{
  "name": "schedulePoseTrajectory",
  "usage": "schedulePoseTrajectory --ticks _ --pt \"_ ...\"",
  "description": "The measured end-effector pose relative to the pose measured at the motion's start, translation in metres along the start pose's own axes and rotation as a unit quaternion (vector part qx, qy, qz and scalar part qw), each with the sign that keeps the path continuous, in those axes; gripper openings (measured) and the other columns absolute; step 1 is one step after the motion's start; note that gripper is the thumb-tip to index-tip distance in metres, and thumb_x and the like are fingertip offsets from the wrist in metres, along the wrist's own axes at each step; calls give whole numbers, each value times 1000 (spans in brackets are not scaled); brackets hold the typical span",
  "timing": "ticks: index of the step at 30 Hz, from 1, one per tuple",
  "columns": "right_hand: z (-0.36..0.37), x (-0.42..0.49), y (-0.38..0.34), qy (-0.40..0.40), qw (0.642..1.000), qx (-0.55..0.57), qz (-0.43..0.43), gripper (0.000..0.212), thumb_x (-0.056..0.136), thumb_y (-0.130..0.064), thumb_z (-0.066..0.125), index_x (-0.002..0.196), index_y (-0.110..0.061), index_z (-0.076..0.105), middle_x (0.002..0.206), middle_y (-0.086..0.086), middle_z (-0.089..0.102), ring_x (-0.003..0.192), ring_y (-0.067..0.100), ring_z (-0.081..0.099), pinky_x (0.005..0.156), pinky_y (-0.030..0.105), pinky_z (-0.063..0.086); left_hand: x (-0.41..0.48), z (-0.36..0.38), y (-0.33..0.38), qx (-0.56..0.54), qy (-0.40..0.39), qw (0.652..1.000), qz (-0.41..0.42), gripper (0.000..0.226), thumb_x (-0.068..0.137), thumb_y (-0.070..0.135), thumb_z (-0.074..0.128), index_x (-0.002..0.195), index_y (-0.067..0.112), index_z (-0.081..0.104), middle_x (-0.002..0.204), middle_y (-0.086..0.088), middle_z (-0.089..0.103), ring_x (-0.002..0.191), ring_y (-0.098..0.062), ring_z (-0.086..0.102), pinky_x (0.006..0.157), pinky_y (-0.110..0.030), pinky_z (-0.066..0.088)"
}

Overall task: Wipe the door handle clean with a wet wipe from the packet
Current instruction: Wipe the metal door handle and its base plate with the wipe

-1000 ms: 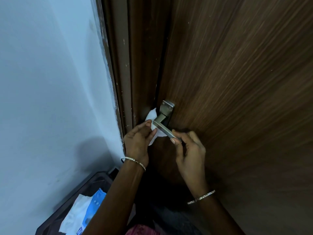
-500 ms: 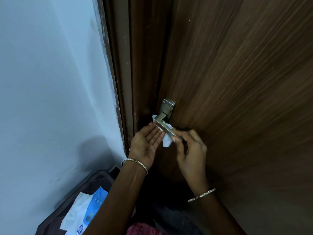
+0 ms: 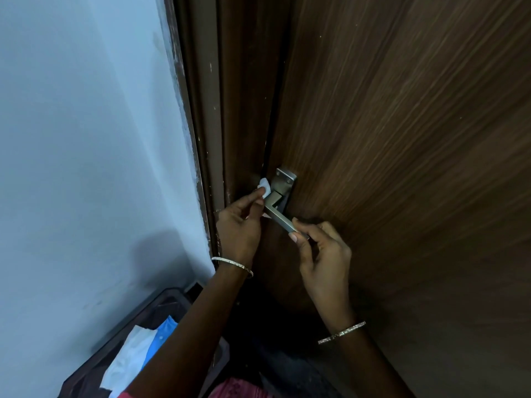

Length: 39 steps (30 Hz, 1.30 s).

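Note:
A grey metal lever door handle [image 3: 278, 214] with a square plate is fixed to the dark wooden door [image 3: 402, 168]. My left hand [image 3: 240, 225] holds a white wet wipe [image 3: 265, 188] and presses it against the handle's neck just below the plate; most of the wipe is hidden behind my fingers. My right hand [image 3: 319, 251] pinches the free end of the lever between thumb and fingers. The blue-and-white wipe packet [image 3: 143, 351] lies in a dark tray at the bottom left.
A pale blue wall [image 3: 86, 168] fills the left side, meeting the brown door frame [image 3: 207, 110]. The dark tray [image 3: 161, 303] stands on the floor against the wall, below my left forearm.
My left hand has turned over and moved the wipe from under the lever up to the handle's neck by the plate. My right hand keeps its grip on the lever end.

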State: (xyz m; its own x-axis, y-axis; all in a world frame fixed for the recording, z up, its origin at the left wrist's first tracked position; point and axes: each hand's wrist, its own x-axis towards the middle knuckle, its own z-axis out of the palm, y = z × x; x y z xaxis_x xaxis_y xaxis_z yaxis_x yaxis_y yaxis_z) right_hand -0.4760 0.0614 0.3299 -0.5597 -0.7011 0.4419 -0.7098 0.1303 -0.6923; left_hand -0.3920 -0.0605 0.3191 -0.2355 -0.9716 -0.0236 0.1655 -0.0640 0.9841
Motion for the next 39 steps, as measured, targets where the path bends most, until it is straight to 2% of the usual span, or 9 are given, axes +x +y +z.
schedulePoseTrajectory --ticks 2,5,15,21,24,27,32,35,39 --pt "0 0 0 0 1000 -3 6 24 92 -14 65 116 -17 70 96 -8 60 91 -5 60 73 2 46 -4 -5 -2 124 35 987 95 23 91 27 64 112 29 72 110 14 72 103 5 65 93 -18 51" --pt "1 -1 0 2 1000 6 10 23 93 -14 65 115 -16 71 97 -7 61 92 -5 60 75 2 45 -3 -10 -2 175 40 973 148 25 91 39 60 113 34 70 104 24 69 96 12 64 83 -10 51" --pt "0 -1 -4 -6 1000 -16 18 19 92 -13 65 110 -16 72 100 -5 63 91 -3 61 76 2 44 3 -8 0 137 -30 981 134 28 98 28 50 116 23 71 105 26 67 104 7 63 89 -9 46" --pt "0 -1 -3 -16 999 -18 26 22 93 -19 62 114 -19 70 101 -8 61 92 -1 61 76 12 51 -15 -13 -3 168 -6 975 146 30 100 28 49 123 24 68 112 7 73 103 4 65 88 -9 47" --pt "-1 -1 -5 -23 999 -20 30 23 93 -19 62 115 -19 70 101 -8 61 91 -2 61 76 10 50 -13 -2 8 151 -20 978 143 26 101 27 48 116 34 67 97 19 69 90 14 61 79 -4 43" --pt "-2 0 -7 -31 999 -27 32 23 94 -19 62 116 -18 70 101 -7 60 89 1 61 75 12 51 -12 7 15 140 -29 979 142 25 100 32 45 91 47 62 77 25 60 78 15 57 74 -10 42" --pt "-4 1 -9 -28 999 -28 25 22 94 -16 62 114 -16 71 102 -5 62 93 3 62 78 11 50 -12 17 15 122 -25 982 139 30 102 27 43 116 24 69 88 -5 74 76 -4 64 73 -33 52" --pt "-4 0 -9 -29 999 -33 24 21 94 -17 61 114 -16 71 102 -5 61 93 3 61 78 16 52 -4 24 27 122 4 975 187 34 102 27 43 123 17 67 98 6 74 82 4 65 74 -22 52" --pt "-3 -1 -10 -18 999 -27 23 19 93 -15 63 111 -16 71 100 -5 62 90 0 61 77 0 41 9 18 31 146 -3 950 277 31 102 23 45 122 18 68 97 2 76 84 -2 69 69 -23 54"
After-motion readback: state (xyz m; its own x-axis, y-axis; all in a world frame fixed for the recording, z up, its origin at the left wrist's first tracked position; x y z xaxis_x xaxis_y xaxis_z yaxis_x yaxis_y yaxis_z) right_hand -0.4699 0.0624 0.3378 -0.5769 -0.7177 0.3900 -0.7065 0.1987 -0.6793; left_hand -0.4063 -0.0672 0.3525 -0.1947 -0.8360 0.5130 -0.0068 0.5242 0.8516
